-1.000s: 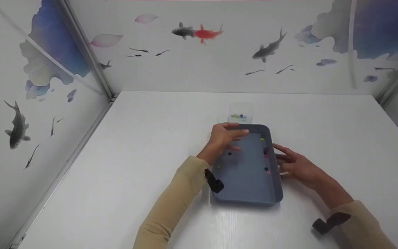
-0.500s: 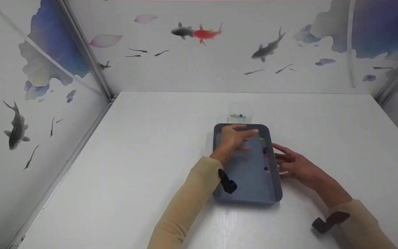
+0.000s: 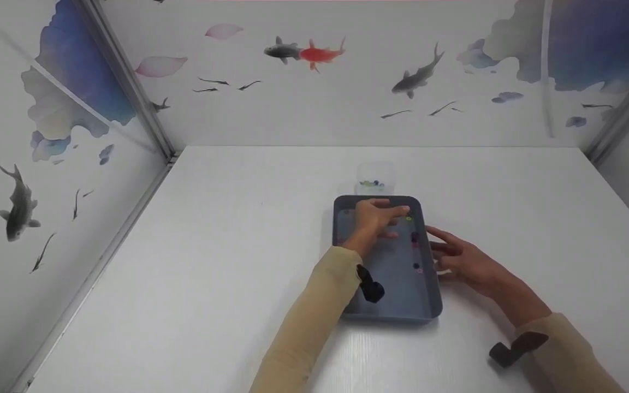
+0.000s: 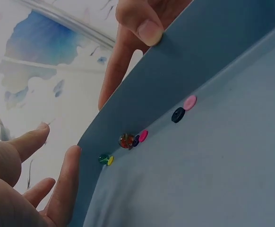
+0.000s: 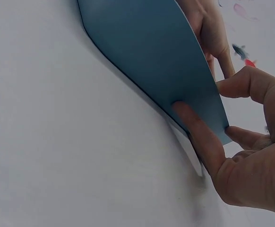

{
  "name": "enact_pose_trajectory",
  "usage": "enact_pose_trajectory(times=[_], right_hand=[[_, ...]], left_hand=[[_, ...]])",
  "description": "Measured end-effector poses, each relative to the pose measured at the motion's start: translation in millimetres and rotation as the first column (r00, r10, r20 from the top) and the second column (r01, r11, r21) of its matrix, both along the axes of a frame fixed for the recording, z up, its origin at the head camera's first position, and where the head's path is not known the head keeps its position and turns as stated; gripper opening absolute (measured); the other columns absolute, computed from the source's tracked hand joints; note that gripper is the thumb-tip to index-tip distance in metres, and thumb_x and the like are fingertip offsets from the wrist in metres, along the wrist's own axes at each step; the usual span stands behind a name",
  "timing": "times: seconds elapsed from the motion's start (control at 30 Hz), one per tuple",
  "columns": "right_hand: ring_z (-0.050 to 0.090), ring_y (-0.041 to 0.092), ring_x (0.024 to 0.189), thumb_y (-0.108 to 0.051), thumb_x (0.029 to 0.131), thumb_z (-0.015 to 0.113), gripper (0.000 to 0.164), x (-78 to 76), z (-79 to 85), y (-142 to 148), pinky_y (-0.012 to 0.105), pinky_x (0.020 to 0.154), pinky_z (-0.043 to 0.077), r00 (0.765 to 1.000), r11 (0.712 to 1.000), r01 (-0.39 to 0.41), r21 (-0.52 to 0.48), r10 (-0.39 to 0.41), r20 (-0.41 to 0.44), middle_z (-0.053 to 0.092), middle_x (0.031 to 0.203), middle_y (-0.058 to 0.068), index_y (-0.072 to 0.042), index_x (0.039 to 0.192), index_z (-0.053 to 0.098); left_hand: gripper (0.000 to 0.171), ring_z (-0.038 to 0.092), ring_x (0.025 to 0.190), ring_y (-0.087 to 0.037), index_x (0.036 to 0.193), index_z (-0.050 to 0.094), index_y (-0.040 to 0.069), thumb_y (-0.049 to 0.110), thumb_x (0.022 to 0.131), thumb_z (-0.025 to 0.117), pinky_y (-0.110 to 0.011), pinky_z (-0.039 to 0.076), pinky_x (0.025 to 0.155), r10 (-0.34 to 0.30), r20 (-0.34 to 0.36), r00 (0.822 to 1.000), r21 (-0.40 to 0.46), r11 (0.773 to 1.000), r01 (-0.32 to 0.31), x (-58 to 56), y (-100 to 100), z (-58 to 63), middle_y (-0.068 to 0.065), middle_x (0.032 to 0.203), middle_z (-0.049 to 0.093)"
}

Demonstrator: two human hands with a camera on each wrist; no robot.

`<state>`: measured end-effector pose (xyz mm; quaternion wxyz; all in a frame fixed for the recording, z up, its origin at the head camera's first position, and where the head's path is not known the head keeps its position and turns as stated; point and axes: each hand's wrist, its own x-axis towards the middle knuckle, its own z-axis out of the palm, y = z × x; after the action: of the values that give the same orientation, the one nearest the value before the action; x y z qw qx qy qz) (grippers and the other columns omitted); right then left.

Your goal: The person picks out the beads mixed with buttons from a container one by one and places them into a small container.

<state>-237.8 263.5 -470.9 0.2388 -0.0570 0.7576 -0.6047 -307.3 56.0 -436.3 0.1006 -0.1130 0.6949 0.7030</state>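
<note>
My left hand [image 3: 374, 218] reaches over the far half of the blue-grey tray [image 3: 396, 303], its fingers spread and nothing visible between them. In the left wrist view, a pink button [image 4: 190, 102] and a dark button [image 4: 178, 115] lie by the tray's wall. Farther along are a magenta button [image 4: 143, 135], a reddish glass marble [image 4: 126, 140], a green marble [image 4: 103, 159] and a yellow button [image 4: 110, 161]. My right hand [image 3: 464, 265] holds the tray's right side, thumb at the rim and a finger [image 5: 201, 135] against the outer wall. My left forearm hides part of the tray.
Just beyond the tray's far end stands a clear box [image 3: 375, 173] with several small coloured pieces inside. The white table [image 3: 227, 245] meets printed panels at the back and left. A black wrist camera [image 3: 370, 286] hangs over the tray from my left sleeve.
My left hand has moved right over the tray, toward its far right corner, fingers still spread. My right hand keeps its place at the tray's side. The head view shifts slightly.
</note>
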Motion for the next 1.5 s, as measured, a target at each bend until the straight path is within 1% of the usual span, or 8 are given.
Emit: enact_pose_trajectory(times=[0.2, 0.37, 0.6, 0.77, 0.9, 1.13, 1.37, 1.5], right_hand=[[0.033, 0.046, 0.147, -0.004, 0.09, 0.057, 0.086, -0.3, 1.0, -1.1, 0.058, 0.11, 0.047, 1.0, 1.0, 0.011, 0.003, -0.011, 0.002, 0.022, 0.164, 0.025, -0.024, 0.162, 0.015], [0.034, 0.047, 0.146, -0.002, 0.087, 0.056, 0.088, -0.3, -0.3, -2.1, 0.056, 0.109, 0.049, 1.0, 1.0, 0.022, 0.005, -0.022, 0.009, 0.021, 0.164, 0.026, -0.023, 0.162, 0.015], [0.031, 0.046, 0.148, -0.002, 0.088, 0.057, 0.088, -0.9, -2.1, -2.0, 0.057, 0.111, 0.046, 1.0, 1.0, 0.026, 0.005, -0.026, 0.014, 0.021, 0.164, 0.025, -0.022, 0.162, 0.015], [0.033, 0.046, 0.147, -0.003, 0.088, 0.058, 0.087, -0.8, -1.8, -1.9, 0.057, 0.111, 0.046, 0.999, 0.999, 0.029, 0.013, -0.03, 0.02, 0.022, 0.164, 0.025, -0.023, 0.162, 0.016], [0.035, 0.045, 0.146, -0.003, 0.089, 0.058, 0.086, -0.4, -1.1, -1.6, 0.057, 0.111, 0.046, 0.999, 0.999, 0.032, 0.006, -0.033, 0.021, 0.024, 0.164, 0.025, -0.024, 0.162, 0.017], [0.038, 0.043, 0.145, -0.005, 0.089, 0.06, 0.087, -0.8, 0.1, -2.1, 0.054, 0.11, 0.048, 0.999, 0.999, 0.035, 0.01, -0.035, 0.022, 0.026, 0.163, 0.025, -0.024, 0.162, 0.017], [0.042, 0.039, 0.143, -0.005, 0.091, 0.058, 0.084, 0.2, -0.2, -1.3, 0.052, 0.108, 0.05, 0.999, 0.999, 0.034, 0.01, -0.035, 0.017, 0.028, 0.162, 0.026, -0.024, 0.162, 0.016], [0.042, 0.04, 0.143, -0.005, 0.091, 0.058, 0.085, 0.1, -0.6, -1.9, 0.054, 0.108, 0.05, 0.999, 0.999, 0.031, 0.009, -0.032, 0.018, 0.028, 0.162, 0.026, -0.024, 0.162, 0.016]], left_hand=[[0.049, 0.075, 0.098, -0.031, 0.123, 0.066, 0.003, 0.015, 0.079, 0.085, -0.032, 0.064, 0.058, 0.012, -0.011, 1.0, -0.01, 1.0, -0.012, -5.1, 1.8, 0.3, -0.016, 0.107, 0.075], [0.048, 0.075, 0.097, -0.031, 0.123, 0.066, 0.003, 0.015, 0.08, 0.085, -0.032, 0.064, 0.059, 0.015, -0.012, 1.0, -0.028, 0.999, -0.015, -6.6, 4.5, -2.8, -0.015, 0.107, 0.073], [0.039, 0.077, 0.086, -0.027, 0.115, 0.07, 0.003, 0.016, 0.081, 0.084, -0.033, 0.064, 0.062, 0.008, 0.01, 1.0, -0.115, 0.993, -0.006, -9.2, 9.5, -8.6, -0.011, 0.099, 0.075], [0.036, 0.077, 0.078, -0.023, 0.112, 0.072, 0.005, 0.016, 0.08, 0.085, -0.031, 0.063, 0.058, 0.004, 0.011, 1.0, -0.168, 0.986, -0.002, -12.3, 14.8, -14.0, -0.008, 0.09, 0.076], [0.035, 0.074, 0.069, -0.018, 0.109, 0.073, 0.007, 0.017, 0.079, 0.086, -0.029, 0.061, 0.052, 0.006, 0.026, 1.0, -0.214, 0.977, 0.0, -16.3, 21.4, -17.9, -0.005, 0.082, 0.075], [0.035, 0.071, 0.059, -0.016, 0.11, 0.071, 0.006, 0.018, 0.079, 0.085, -0.03, 0.062, 0.054, 0.008, 0.056, 0.998, -0.236, 0.972, 0.005, -22.3, 30.8, -18.0, -0.004, 0.07, 0.072], [0.035, 0.068, 0.052, -0.014, 0.11, 0.071, 0.004, 0.014, 0.08, 0.085, -0.031, 0.061, 0.049, 0.015, 0.046, 0.999, -0.219, 0.976, -0.004, -23.9, 33.7, -22.6, -0.005, 0.066, 0.071], [0.034, 0.065, 0.049, -0.011, 0.111, 0.072, 0.004, 0.015, 0.081, 0.084, -0.029, 0.059, 0.047, 0.012, 0.047, 0.999, -0.249, 0.969, 0.0, -24.7, 36.4, -24.5, -0.003, 0.065, 0.071]])
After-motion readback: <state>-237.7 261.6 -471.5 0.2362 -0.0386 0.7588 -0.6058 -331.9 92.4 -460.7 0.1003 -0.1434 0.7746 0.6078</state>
